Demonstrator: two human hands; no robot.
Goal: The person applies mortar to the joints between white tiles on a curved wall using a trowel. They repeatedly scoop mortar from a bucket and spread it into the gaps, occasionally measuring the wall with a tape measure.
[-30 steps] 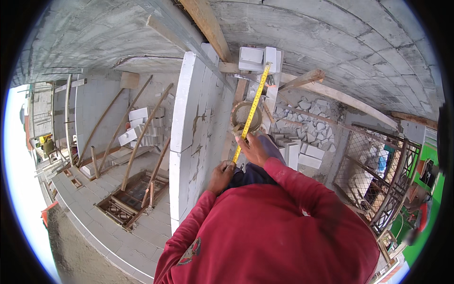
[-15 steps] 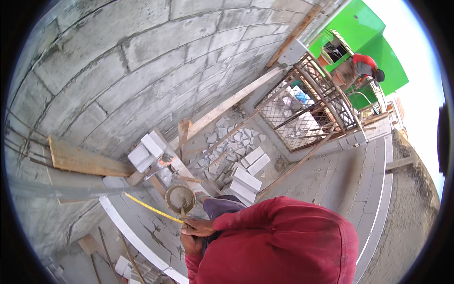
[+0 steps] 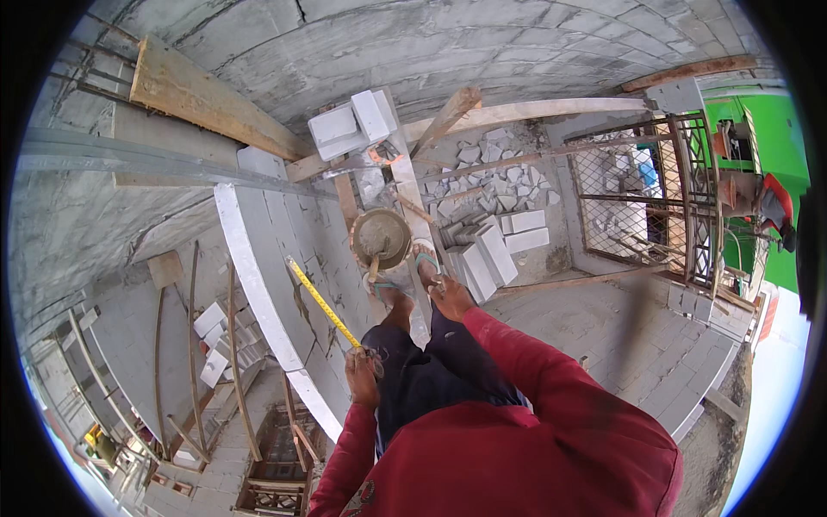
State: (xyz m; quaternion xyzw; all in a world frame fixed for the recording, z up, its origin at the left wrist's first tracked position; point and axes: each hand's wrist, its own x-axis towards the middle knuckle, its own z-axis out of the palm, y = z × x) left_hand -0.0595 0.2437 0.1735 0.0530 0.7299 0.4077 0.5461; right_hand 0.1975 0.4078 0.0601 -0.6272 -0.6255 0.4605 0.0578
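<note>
My left hand (image 3: 363, 379) is closed around a tape measure (image 3: 376, 362), whose case is mostly hidden by the fingers. Its yellow blade (image 3: 324, 303) sticks out forward and to the left, its free end over the top of the grey block wall (image 3: 274, 258). My right hand (image 3: 451, 300) is apart from it, over my lower right leg, with the fingers curled; whatever they hold is too small to name. Ahead, between the hands, stands a round bucket of wet mortar (image 3: 383, 233), with a tool's wooden handle (image 3: 374, 269) rising from it.
My sandalled feet are on planks (image 3: 416, 207) beside the bucket. White blocks (image 3: 351, 127) are stacked on boards ahead; more blocks (image 3: 487, 254) and broken pieces (image 3: 491, 172) lie lower down. A timber post (image 3: 448, 121) juts up. A co-worker (image 3: 774, 207) is at far right beyond a metal grille (image 3: 620, 194).
The view has swung round. My hands, close together at the tape before, are now apart: the right has moved over my leg, while the left keeps the tape measure.
</note>
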